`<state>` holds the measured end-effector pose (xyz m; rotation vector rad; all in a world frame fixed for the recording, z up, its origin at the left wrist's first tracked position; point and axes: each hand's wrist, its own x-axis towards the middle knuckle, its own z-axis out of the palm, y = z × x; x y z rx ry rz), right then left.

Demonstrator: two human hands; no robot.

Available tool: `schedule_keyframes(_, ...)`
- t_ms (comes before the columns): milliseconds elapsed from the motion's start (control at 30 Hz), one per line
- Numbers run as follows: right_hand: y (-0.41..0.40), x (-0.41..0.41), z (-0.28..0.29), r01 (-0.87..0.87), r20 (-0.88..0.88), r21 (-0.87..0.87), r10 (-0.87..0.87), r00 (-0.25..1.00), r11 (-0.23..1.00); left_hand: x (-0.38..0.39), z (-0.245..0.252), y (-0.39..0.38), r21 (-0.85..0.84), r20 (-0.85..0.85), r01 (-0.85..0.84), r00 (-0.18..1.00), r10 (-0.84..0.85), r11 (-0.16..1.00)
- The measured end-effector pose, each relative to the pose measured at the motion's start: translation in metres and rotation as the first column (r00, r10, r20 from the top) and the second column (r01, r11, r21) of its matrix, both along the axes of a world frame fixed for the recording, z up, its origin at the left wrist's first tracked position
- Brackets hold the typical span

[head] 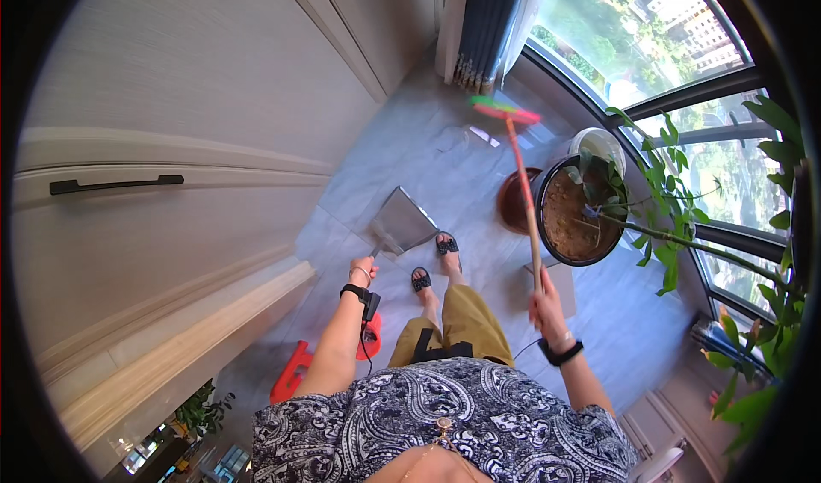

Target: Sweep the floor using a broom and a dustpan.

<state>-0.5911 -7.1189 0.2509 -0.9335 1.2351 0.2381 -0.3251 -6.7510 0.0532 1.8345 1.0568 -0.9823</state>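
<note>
My left hand (364,268) grips the handle of a grey dustpan (404,221), whose pan is at floor level just ahead of my feet. In my right hand (548,303) is the wooden stick of a broom (524,184). The broom's pink and green head (505,109) is blurred and reaches out near the foot of the dark curtain. A white flat scrap (484,136) lies on the tiles close to the broom head. Thin strands (454,143) are visible beside it.
A large potted plant (582,210) stands right of the broom stick, with a brown pot (517,202) and white bucket (598,146) beside it. Cabinets (192,91) line the left. A red plastic stool (292,374) and red container (369,335) are by my left arm. Curtain (490,27) hangs ahead.
</note>
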Motion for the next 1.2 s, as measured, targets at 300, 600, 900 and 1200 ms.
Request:
schedule_keyframes(300, -0.036, 0.134, -0.136, 0.221, 0.189, 0.250, -0.271, 0.944, 0.943, 0.000, 0.008, -0.013, -0.007, 0.026, -0.056, 0.998, 0.056, 0.998)
schedule_keyframes(600, 0.067, -0.034, -0.039, -0.326, -0.020, 0.233, 0.340, 0.940, 0.916, 0.003, -0.007, -0.023, 0.030, 0.069, -0.016, 0.998, 0.014, 0.999)
schedule_keyframes(900, 0.051, -0.095, 0.075, 0.050, -0.200, 0.667, 0.114, 0.973, 0.744, 0.012, -0.037, -0.023, -0.186, -0.073, -0.421, 0.907, 0.415, 0.888)
schedule_keyframes(1200, -0.006, -0.006, 0.024, -0.406, 0.036, 0.157, 0.406, 0.913, 0.900, -0.057, -0.095, 0.050, -0.476, -0.483, -0.818, 0.549, 0.682, 0.322)
